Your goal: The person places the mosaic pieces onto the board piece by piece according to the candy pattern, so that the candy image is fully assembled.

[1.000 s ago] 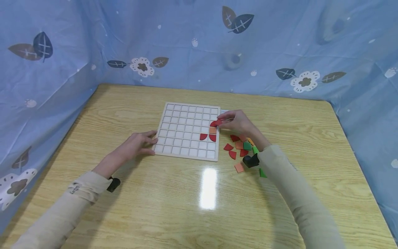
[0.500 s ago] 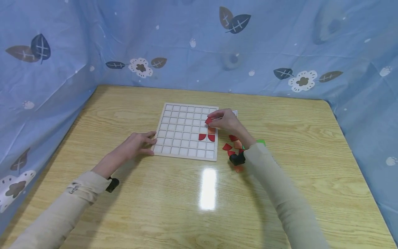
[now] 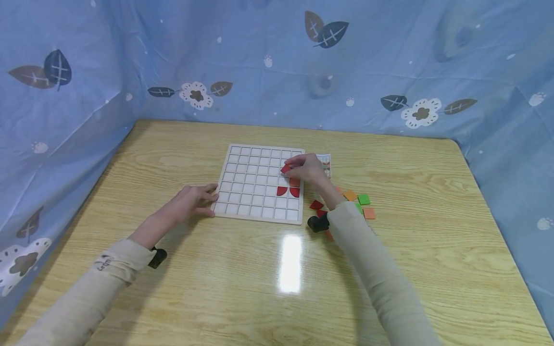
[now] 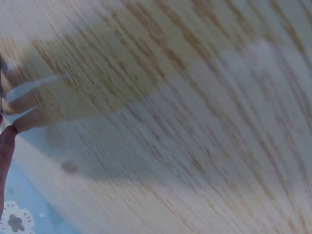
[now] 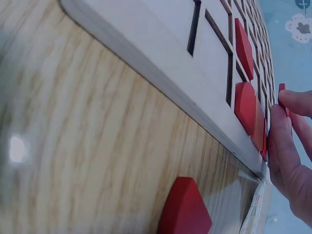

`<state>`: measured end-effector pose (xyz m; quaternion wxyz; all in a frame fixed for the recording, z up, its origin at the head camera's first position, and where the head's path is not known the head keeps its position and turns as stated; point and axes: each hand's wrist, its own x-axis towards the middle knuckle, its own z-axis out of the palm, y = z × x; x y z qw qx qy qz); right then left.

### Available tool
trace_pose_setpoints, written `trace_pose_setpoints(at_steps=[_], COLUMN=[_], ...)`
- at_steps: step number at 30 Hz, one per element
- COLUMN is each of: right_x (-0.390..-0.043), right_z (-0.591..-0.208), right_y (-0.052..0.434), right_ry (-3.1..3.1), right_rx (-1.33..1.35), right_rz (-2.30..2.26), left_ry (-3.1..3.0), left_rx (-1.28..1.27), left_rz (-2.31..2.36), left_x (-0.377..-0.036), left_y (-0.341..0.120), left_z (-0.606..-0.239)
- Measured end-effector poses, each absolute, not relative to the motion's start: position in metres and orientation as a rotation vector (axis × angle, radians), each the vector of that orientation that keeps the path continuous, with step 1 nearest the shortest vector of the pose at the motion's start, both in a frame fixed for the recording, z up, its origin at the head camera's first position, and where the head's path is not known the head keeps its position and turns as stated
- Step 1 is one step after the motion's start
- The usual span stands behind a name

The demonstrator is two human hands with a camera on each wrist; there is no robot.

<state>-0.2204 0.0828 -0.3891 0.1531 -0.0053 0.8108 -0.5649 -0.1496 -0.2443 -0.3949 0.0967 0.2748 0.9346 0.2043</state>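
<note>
A white square grid board with a pale wooden frame lies on the table. Fingertips of my left hand touch its left edge; in the left wrist view only a finger shows at the margin. My right hand pinches a red quarter-circle tile just above the board's right columns, and the right wrist view shows this tile on edge between thumb and finger. Set in the cells are an orange square tile and two red quarter-circle tiles, a left one and a right one.
Right of the board lie loose tiles, partly hidden by my right arm: a red one, an orange one, a green one and several others. A printed pattern card rests behind my right hand. Blue patterned cloth hangs behind the table.
My right hand has moved left over the board with the red quarter-circle tile in its pinch. More of the pattern card and loose tiles shows. My left hand stays at the board's edge.
</note>
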Motion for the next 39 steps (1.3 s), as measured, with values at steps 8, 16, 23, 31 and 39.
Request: trace_pose_setpoints(at_steps=[8,16,23,31,39], right_x=[-0.222,-0.223,-0.223,-0.224,-0.224], right_z=[-0.392,-0.391,-0.386,-0.384,-0.382], right_y=[0.08,0.071,0.067,0.063,0.061], right_ry=[2.426,2.55,2.573,2.589,2.62], right_rx=[-0.042,-0.056,-0.06,-0.102,-0.129], right_rz=[-1.516,-1.374,-1.309,-1.271,-1.197], left_ry=[2.752,2.729,2.738,2.749,2.748], left_rx=[0.799,0.758,0.766,0.782,0.796], left_rz=[0.624,0.624,0.626,0.622,0.627], left_x=[-0.147,-0.146,-0.147,-0.148,-0.148], left_y=[-0.245,-0.245,-0.244,-0.243,-0.244], left_z=[-0.395,-0.393,-0.394,-0.394,-0.392])
